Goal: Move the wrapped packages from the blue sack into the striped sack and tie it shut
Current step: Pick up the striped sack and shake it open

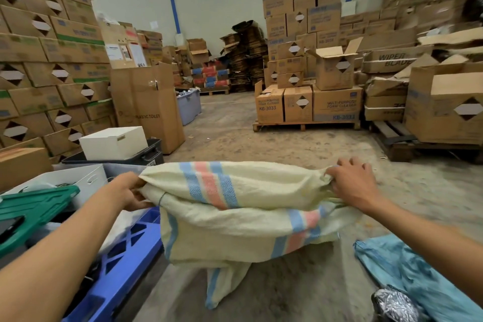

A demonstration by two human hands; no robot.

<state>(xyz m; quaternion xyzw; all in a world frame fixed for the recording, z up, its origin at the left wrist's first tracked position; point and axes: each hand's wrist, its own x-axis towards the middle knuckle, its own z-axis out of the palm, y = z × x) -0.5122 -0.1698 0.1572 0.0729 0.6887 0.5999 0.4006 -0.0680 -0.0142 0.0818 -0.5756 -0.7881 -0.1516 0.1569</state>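
Note:
I hold the striped sack (243, 214), pale yellow with blue and pink bands, up off the floor in front of me. My left hand (130, 195) grips its mouth at the left edge, and my right hand (351, 181) grips the bunched rim at the right. The sack hangs limp and folded, its lower end trailing toward the floor. The blue sack (407, 272) lies on the concrete at the lower right, under my right forearm. A package wrapped in silvery-black film (394, 306) shows at its near end.
A blue plastic crate (125, 264) and a green lid (34, 209) stand at the lower left, with a white box (113, 142) on a dark bin behind them. Stacked cartons line both sides. A pallet of boxes (308, 106) stands ahead; bare concrete floor lies between.

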